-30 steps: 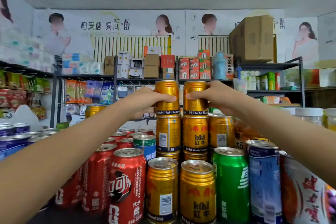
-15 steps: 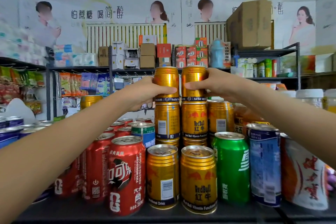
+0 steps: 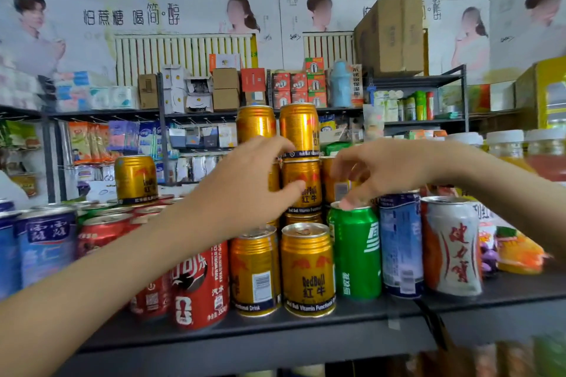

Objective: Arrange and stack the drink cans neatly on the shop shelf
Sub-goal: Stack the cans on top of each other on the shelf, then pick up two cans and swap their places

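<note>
Two gold cans [image 3: 298,128] stand side by side on top of a stack of gold cans [image 3: 301,185] on the dark shelf [image 3: 275,327]. My left hand [image 3: 245,180] hovers in front of the stack's middle tier, fingers apart, holding nothing. My right hand [image 3: 376,171] is lower right of the top pair, fingers spread, with fingertips touching the top of a green can [image 3: 356,254]. Two more gold cans [image 3: 307,269] stand at the shelf's front.
Red cola cans [image 3: 199,281] and blue cans [image 3: 46,242] fill the left. A lone gold can [image 3: 134,179] stands on red cans behind. A blue can [image 3: 399,242], a white-and-orange can [image 3: 453,245] and snack packets [image 3: 517,251] sit right. Jars [image 3: 505,144] line the far right.
Both hands have let go of the top two gold cans and dropped lower. The left now hangs before the middle tier; the right has come down onto the green can.
</note>
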